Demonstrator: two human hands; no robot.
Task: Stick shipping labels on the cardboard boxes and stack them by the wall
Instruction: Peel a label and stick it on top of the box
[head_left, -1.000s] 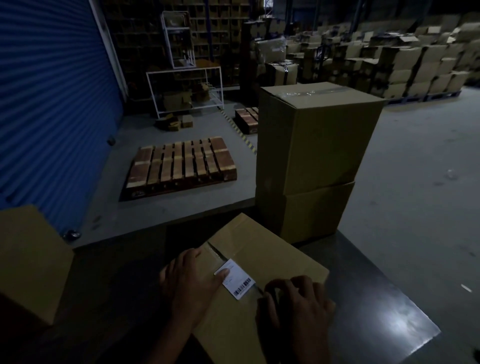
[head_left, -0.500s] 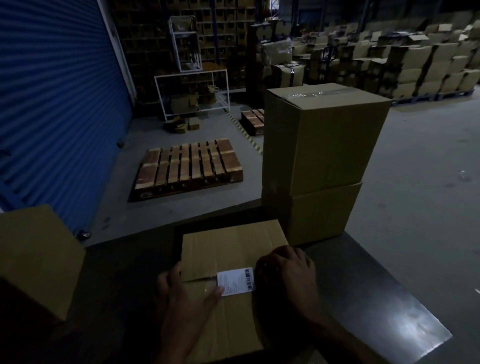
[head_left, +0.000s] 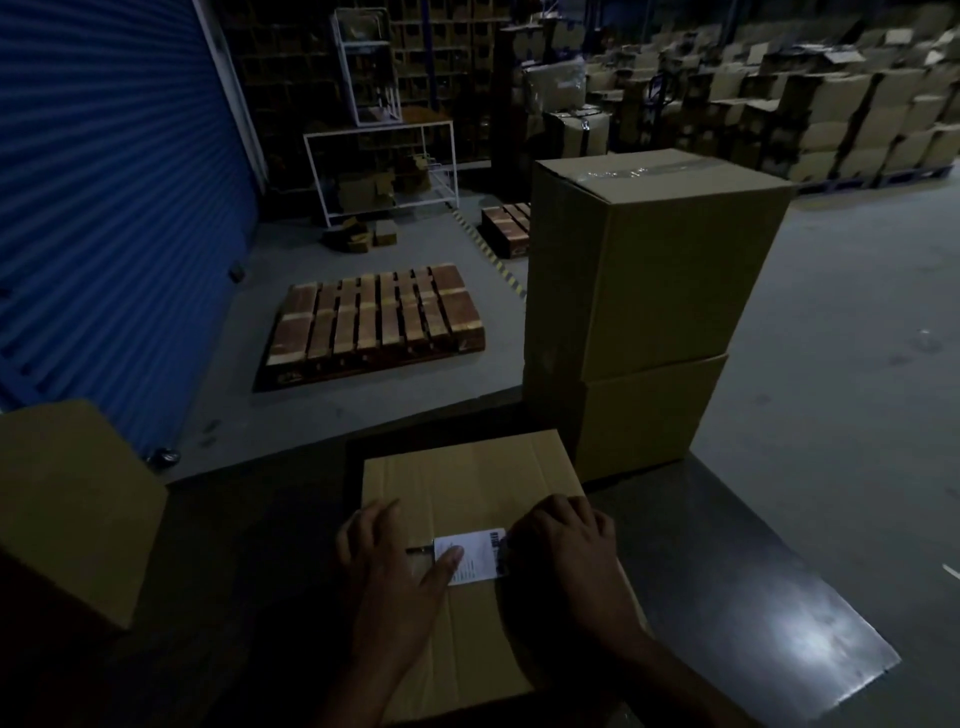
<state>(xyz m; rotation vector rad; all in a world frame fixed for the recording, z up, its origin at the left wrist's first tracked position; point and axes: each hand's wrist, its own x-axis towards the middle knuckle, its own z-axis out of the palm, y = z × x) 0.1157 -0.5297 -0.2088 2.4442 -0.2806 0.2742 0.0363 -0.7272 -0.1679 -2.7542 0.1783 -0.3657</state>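
A cardboard box (head_left: 467, 478) lies on the dark table in front of me. A white shipping label (head_left: 475, 555) with a barcode sits on its top, across the flap seam. My left hand (head_left: 395, 566) lies flat on the box, its thumb pressing the label's left edge. My right hand (head_left: 566, 545) rests on the box beside the label, fingers bent down over the label's right edge. Two larger boxes (head_left: 654, 270) stand stacked at the table's far side, right behind this box.
Another cardboard box (head_left: 67, 499) stands at the table's left. The shiny dark table (head_left: 753, 613) ends at the right. Beyond lie a wooden pallet (head_left: 374, 322) on the floor, a blue roller door (head_left: 104, 182), a white rack (head_left: 379, 166) and several stacked boxes (head_left: 831, 119).
The box has turned from skewed to square with me. My right hand has slid onto the label's right edge; my left thumb stays on its left edge.
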